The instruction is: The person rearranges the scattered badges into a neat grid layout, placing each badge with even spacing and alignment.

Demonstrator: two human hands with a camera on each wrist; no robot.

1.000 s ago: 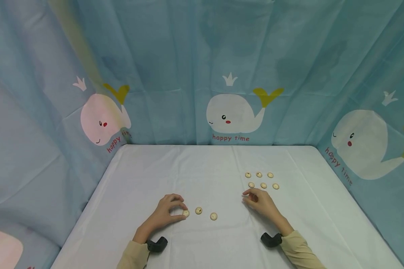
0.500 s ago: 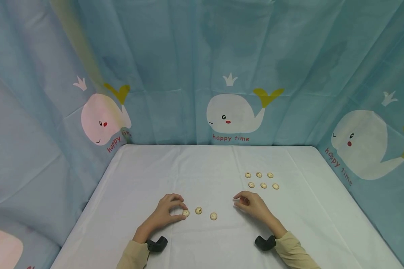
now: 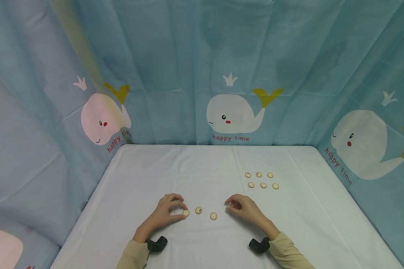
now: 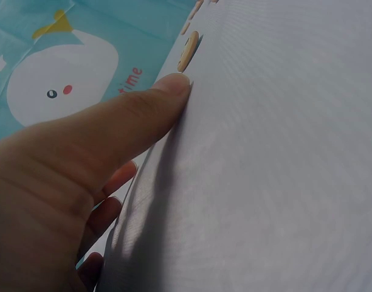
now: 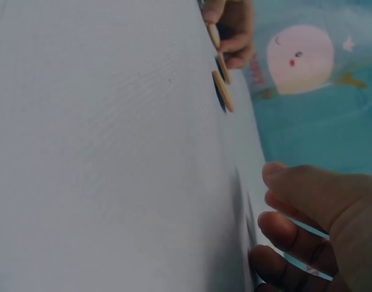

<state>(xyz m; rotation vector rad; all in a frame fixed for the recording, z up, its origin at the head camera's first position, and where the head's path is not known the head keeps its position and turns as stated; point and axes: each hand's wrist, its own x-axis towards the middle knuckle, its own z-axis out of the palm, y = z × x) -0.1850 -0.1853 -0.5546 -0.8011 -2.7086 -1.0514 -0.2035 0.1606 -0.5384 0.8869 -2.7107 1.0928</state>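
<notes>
Between the thumb and index finger of my left hand (image 3: 166,211) a small round wooden disc (image 3: 186,213) is pinched, low over the white tabletop. Just right of it lies a second disc (image 3: 198,210) with a dark mark on its face, and a third disc (image 3: 213,216) lies a little farther right. My right hand (image 3: 245,209) hovers to the right of the third disc, fingers loosely bent and nothing between them. In the right wrist view, the third disc (image 5: 222,91) appears beyond the fingertips, with the left hand (image 5: 234,33) behind it.
Toward the back right, several more wooden discs (image 3: 263,185) lie in two short rows. A white cloth (image 3: 175,164) covers the table. Blue curtains (image 3: 175,74) with whale prints hang behind and at both sides. Each wrist wears a black device (image 3: 157,244).
My right hand has moved left and toward me, away from the two rows and closer to the third disc. The left hand keeps its place on its disc.
</notes>
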